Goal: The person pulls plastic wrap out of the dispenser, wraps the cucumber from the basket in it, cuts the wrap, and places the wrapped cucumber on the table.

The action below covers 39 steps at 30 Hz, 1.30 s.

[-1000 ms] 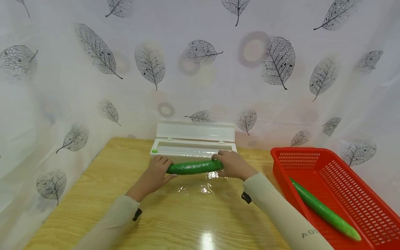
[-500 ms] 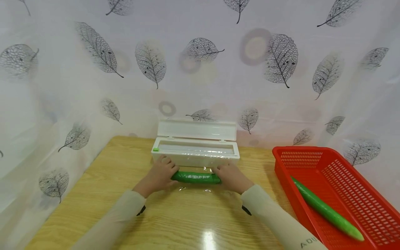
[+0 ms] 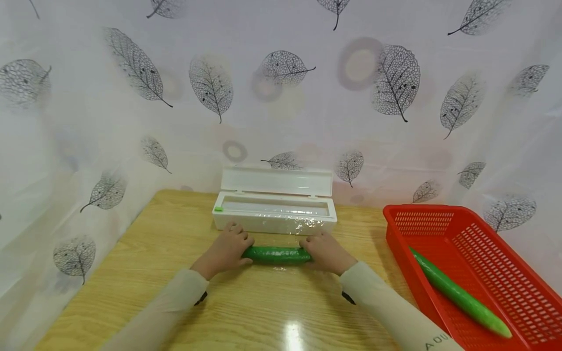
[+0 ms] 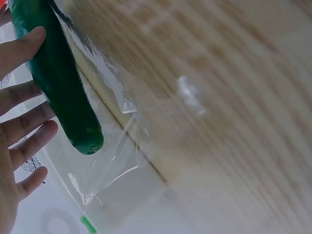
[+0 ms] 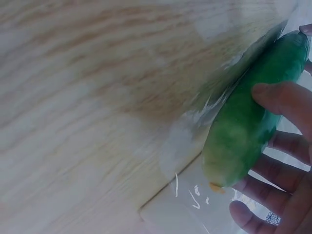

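A dark green cucumber (image 3: 277,255), wrapped in clear cling film (image 4: 117,92), lies crosswise low over the wooden table. My left hand (image 3: 227,247) holds its left end, thumb on the near side and fingers along the far side. At the other end, my right hand (image 3: 327,253) grips it the same way, its thumb (image 5: 273,95) pressing the skin in the right wrist view. From the cucumber the film runs back to a white cling film dispenser (image 3: 272,224), whose lid stands raised. The film shows creases near the cucumber's tip in the left wrist view.
To the right stands a red plastic basket (image 3: 401,258) with slotted walls, and a second cucumber (image 3: 461,292) lies inside it. A green slider (image 3: 218,209) sits at the dispenser's left end. Behind the table (image 3: 153,243) hangs a leaf-printed curtain (image 3: 290,122).
Both hands have brought the cucumber down and a little nearer to me, away from the dispenser. It was slightly tilted and now lies level. The dispenser's front has come into view.
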Each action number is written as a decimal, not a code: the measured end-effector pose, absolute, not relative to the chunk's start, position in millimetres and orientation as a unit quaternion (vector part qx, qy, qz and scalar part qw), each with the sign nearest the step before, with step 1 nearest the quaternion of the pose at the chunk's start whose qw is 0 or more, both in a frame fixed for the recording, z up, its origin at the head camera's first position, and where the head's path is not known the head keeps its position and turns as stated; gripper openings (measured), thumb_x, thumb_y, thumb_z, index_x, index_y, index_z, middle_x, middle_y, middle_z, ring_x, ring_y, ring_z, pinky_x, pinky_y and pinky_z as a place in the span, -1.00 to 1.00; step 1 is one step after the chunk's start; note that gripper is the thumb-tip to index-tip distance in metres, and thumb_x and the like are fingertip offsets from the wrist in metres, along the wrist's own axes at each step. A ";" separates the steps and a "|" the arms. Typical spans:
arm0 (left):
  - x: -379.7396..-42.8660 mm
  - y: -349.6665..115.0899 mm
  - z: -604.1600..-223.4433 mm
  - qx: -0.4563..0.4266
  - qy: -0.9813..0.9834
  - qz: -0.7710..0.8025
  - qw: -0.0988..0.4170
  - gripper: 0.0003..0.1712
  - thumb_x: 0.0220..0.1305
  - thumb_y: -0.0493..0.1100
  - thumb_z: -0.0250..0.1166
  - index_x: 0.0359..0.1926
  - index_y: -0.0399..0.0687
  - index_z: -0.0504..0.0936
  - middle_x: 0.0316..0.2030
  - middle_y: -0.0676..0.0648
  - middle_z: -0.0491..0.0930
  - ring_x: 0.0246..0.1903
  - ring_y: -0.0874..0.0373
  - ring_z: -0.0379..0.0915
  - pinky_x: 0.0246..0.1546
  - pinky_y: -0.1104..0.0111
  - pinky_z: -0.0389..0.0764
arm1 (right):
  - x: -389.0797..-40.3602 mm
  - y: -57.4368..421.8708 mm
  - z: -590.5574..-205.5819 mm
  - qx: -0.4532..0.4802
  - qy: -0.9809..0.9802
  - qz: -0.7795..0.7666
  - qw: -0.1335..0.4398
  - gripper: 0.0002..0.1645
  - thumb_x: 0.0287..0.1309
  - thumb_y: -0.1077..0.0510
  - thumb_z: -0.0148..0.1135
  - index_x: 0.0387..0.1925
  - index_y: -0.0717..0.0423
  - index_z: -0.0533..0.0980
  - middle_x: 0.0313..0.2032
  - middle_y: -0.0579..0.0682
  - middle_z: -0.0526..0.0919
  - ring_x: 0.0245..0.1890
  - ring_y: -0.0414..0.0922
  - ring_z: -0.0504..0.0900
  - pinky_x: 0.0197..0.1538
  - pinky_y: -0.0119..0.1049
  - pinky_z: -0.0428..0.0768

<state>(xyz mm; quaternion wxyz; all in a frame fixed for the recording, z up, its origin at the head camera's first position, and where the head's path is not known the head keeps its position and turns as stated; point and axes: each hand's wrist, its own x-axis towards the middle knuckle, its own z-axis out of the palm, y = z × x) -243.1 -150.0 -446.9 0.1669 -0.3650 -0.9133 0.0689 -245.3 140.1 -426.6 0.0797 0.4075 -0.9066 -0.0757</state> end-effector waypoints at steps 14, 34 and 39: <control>-239.5 -126.6 -448.6 -0.397 -0.905 0.021 0.148 -0.42 0.03 0.21 0.35 0.01 0.04 0.52 -0.16 0.00 0.61 -0.08 0.08 0.53 0.09 0.09 0.49 | -246.2 143.9 -434.0 0.399 -0.912 -0.055 0.084 -0.49 -0.21 -0.09 0.49 -0.21 0.05 0.55 -0.33 -0.07 0.67 -0.32 -0.15 0.61 -0.13 -0.18 0.57; -237.8 -103.1 -443.5 -0.396 -0.907 0.008 0.146 -0.59 0.00 0.03 0.44 -0.13 0.09 0.54 -0.25 0.00 0.62 -0.14 0.07 0.55 0.08 0.07 0.50 | -216.8 170.4 -427.8 0.367 -0.927 -0.039 0.061 -0.92 -0.19 0.19 0.41 -0.63 0.01 0.62 -0.63 -0.16 0.59 -0.64 -0.22 0.52 -0.58 -0.35 0.46; -237.5 -101.9 -443.2 -0.392 -0.910 0.018 0.135 -0.58 0.04 0.05 0.41 -0.08 0.11 0.54 -0.21 0.00 0.62 -0.10 0.07 0.54 0.10 0.06 0.49 | -214.8 166.8 -441.7 0.375 -0.915 -0.098 0.116 -0.73 -0.25 0.30 0.25 -0.82 0.04 0.38 -0.80 -0.10 0.41 -0.79 -0.20 0.28 -0.73 -0.31 0.29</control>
